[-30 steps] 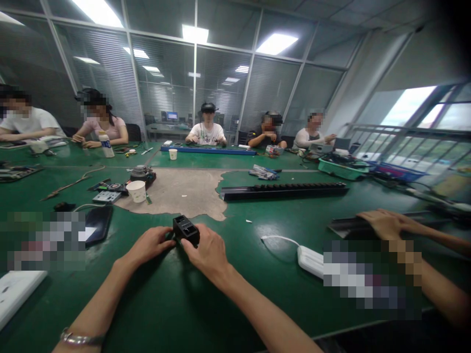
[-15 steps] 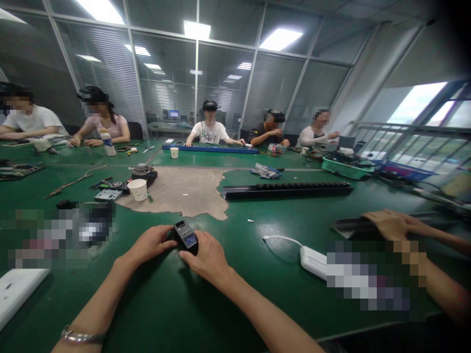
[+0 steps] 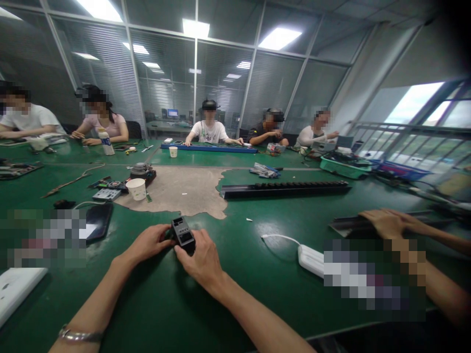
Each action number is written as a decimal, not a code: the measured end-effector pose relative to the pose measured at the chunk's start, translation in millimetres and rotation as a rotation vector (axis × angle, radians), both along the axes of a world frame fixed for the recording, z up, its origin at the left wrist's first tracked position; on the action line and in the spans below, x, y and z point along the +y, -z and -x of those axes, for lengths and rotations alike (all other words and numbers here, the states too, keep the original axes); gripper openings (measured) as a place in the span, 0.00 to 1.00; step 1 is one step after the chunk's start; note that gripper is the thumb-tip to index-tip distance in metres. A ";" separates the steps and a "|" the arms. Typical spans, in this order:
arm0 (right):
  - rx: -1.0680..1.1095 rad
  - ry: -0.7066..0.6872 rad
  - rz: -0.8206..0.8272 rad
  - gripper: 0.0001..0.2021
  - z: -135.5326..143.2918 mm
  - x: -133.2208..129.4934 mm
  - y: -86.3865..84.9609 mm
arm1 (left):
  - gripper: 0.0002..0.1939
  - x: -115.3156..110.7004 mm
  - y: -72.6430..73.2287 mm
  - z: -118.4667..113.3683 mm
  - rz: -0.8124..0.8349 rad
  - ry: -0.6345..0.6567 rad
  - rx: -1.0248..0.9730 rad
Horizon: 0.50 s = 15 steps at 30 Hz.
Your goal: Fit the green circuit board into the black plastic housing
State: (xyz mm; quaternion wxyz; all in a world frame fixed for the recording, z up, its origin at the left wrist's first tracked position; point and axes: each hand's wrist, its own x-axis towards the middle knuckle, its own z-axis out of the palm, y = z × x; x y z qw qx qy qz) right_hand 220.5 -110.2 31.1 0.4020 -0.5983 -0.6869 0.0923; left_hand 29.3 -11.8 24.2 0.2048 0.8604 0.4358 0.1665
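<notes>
Between my two hands is a small box-shaped electronic device (image 3: 183, 232), black with a grey top face and a little dark window near its lower end. My right hand (image 3: 202, 257) wraps its right side, thumb at the near end. On the other side, my left hand (image 3: 153, 243) pinches the upper left edge with thumb and fingers. The device is held tilted, just above the green table (image 3: 165, 299). Its underside and some fingertips are hidden.
A paper cup (image 3: 136, 189) stands near circuit parts on a worn brown patch. Beyond lies a long black rail (image 3: 283, 189). To my right, a white power strip (image 3: 311, 260) lies near a co-worker's hand (image 3: 384, 223) on a dark channel. Several people sit across the table.
The device has tilted slightly in my hands, and its little window has gone from bluish to dark. Both hands still hold it. The whole view has shifted slightly.
</notes>
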 end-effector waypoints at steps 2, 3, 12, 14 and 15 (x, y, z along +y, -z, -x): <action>0.028 -0.011 -0.045 0.13 -2.1 -0.8 -11.6 | 0.23 -0.8 0.0 0.6 0.000 0.000 -0.008; 0.044 -0.015 -0.067 0.13 -4.5 -0.5 -17.2 | 0.24 -0.7 0.6 1.1 0.000 0.000 -0.009; 0.018 0.094 0.018 0.13 -43.5 11.7 -6.3 | 0.31 8.3 10.5 6.3 0.050 -0.030 -0.003; 0.001 0.116 0.051 0.14 -45.9 11.3 3.2 | 0.30 9.8 12.8 7.4 0.065 -0.027 -0.038; -0.009 0.124 0.065 0.15 -46.2 10.8 6.9 | 0.29 10.4 13.9 7.8 0.076 -0.022 -0.066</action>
